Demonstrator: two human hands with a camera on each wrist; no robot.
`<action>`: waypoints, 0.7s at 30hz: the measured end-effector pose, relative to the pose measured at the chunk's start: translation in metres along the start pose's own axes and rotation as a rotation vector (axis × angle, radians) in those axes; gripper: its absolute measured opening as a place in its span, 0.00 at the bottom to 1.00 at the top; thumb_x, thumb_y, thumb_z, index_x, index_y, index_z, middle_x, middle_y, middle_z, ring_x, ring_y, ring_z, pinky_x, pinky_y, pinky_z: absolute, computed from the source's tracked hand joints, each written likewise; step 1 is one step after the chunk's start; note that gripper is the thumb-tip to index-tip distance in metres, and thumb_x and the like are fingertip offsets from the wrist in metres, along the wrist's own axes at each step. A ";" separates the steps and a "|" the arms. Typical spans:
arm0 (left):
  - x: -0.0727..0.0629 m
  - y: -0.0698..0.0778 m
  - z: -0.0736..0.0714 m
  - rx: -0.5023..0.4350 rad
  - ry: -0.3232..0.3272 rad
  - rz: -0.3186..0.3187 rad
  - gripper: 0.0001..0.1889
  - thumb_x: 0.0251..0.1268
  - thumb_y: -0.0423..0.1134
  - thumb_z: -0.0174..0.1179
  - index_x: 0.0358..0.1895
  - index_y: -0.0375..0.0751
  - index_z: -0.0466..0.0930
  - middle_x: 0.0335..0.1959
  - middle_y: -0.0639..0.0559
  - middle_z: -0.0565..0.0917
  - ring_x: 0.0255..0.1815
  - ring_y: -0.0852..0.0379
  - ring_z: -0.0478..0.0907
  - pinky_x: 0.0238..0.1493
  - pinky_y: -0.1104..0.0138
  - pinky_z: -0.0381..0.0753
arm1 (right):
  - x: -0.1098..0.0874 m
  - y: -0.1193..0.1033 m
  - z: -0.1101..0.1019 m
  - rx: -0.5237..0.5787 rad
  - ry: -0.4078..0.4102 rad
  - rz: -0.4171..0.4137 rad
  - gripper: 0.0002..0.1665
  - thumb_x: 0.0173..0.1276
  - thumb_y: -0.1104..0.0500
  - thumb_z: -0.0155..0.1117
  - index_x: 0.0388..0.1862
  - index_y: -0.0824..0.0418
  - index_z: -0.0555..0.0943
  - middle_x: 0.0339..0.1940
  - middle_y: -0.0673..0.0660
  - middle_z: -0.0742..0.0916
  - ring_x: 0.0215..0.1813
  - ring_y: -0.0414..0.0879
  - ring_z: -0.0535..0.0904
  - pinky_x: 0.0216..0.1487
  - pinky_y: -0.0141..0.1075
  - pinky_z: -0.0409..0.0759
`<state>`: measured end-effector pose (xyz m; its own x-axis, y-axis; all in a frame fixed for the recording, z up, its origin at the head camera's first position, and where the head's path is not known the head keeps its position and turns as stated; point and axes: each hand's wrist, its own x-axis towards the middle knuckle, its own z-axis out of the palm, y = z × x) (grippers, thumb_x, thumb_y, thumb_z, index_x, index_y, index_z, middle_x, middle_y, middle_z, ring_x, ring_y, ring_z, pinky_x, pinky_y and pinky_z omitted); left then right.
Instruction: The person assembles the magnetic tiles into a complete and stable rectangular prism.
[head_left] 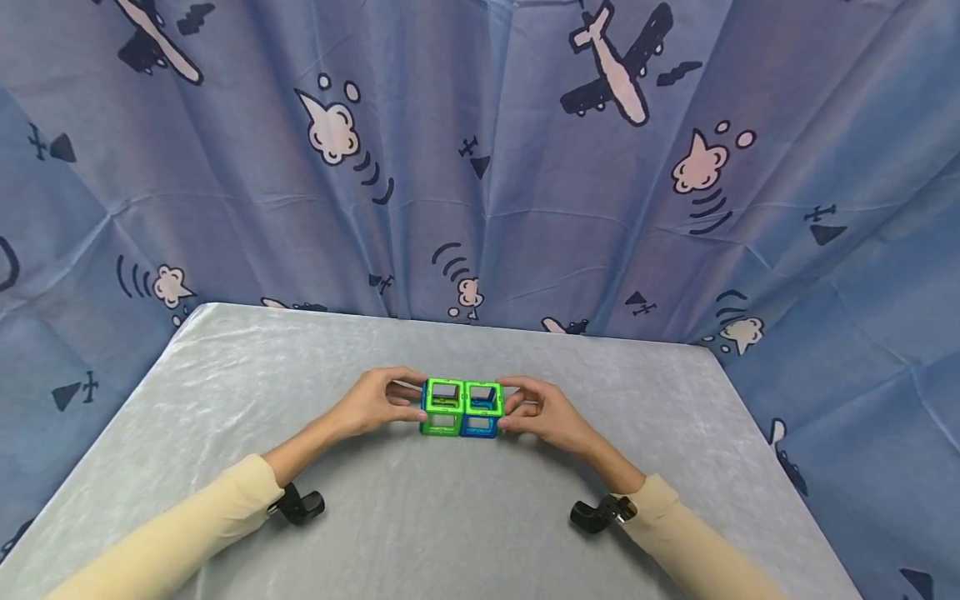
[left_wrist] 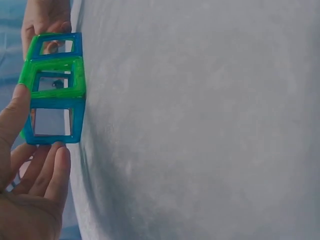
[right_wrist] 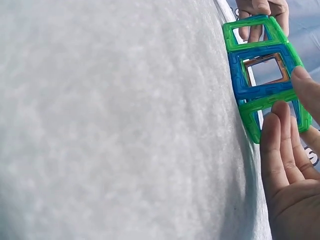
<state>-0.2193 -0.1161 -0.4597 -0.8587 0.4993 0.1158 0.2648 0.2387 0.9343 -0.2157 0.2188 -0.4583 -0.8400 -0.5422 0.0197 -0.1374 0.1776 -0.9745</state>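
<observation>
Two joined cubes of magnetic tiles (head_left: 463,408), made of green and blue open square frames, stand on the table between the hands. Green frames form the top. The front has one green and one blue frame. At the left end, my left hand (head_left: 378,402) holds the block, its thumb near the front edge and fingers towards the back. My right hand (head_left: 546,412) grips the opposite end in the same way. The right wrist view shows an orange tile (right_wrist: 274,80) through a blue frame (right_wrist: 262,92). Some fingertips are hidden behind the block.
A pale grey cloth covers the table (head_left: 465,517). Behind it hangs a blue curtain (head_left: 420,167) printed with airplanes and clouds. Black wrist cameras sit at the left cuff (head_left: 300,506) and the right cuff (head_left: 596,515).
</observation>
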 end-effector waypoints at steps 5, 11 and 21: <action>0.002 0.001 0.000 0.024 0.019 0.004 0.27 0.54 0.31 0.78 0.59 0.30 0.80 0.55 0.38 0.83 0.50 0.46 0.85 0.47 0.65 0.84 | 0.001 0.002 0.000 0.003 0.009 -0.008 0.36 0.65 0.72 0.72 0.71 0.70 0.72 0.43 0.68 0.82 0.39 0.47 0.85 0.40 0.38 0.84; 0.003 0.003 0.000 0.041 0.028 -0.004 0.29 0.53 0.29 0.78 0.60 0.27 0.80 0.47 0.41 0.83 0.44 0.49 0.86 0.43 0.65 0.85 | 0.000 0.000 0.001 -0.004 0.020 -0.007 0.35 0.64 0.72 0.73 0.70 0.70 0.72 0.43 0.69 0.82 0.38 0.47 0.85 0.39 0.37 0.84; 0.003 0.000 0.002 -0.014 0.065 -0.010 0.22 0.58 0.30 0.75 0.55 0.27 0.79 0.47 0.41 0.84 0.45 0.47 0.85 0.44 0.63 0.85 | -0.001 0.000 0.004 -0.012 0.025 -0.017 0.38 0.63 0.72 0.73 0.71 0.69 0.70 0.44 0.71 0.82 0.38 0.50 0.86 0.37 0.37 0.83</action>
<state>-0.2208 -0.1134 -0.4600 -0.8880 0.4419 0.1273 0.2502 0.2320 0.9400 -0.2129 0.2157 -0.4589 -0.8506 -0.5241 0.0418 -0.1577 0.1785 -0.9712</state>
